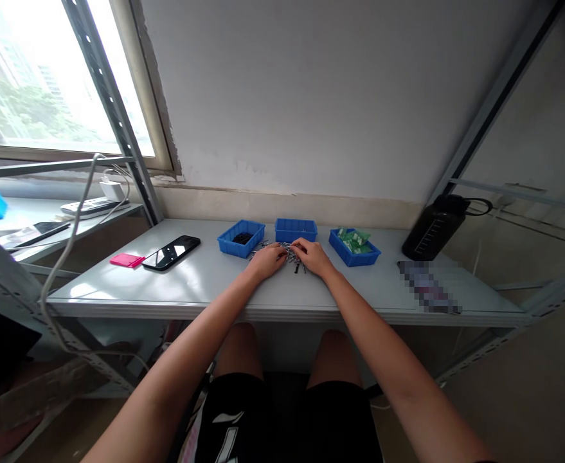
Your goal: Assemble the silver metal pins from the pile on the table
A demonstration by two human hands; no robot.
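Note:
Both my hands rest on a pale grey table (200, 283), side by side over a small pile of thin metal pieces (289, 252). My left hand (269, 260) is curled, its fingertips in the pile. My right hand (312, 256) is also curled, pinching pieces at the pile's right side. What exactly each hand grips is too small to name. Just behind the pile stand three blue bins: the left bin (241, 238) holds dark parts, the contents of the middle bin (295, 229) are hidden, and the right bin (354, 247) holds green parts.
A black phone (171, 252) and a pink card (126, 260) lie at the table's left. A black device (434, 226) leans at the right, near a blurred flat item (427, 289). A metal shelf post (113, 109), a hanging cable (67, 251) and a side shelf with chargers stand left.

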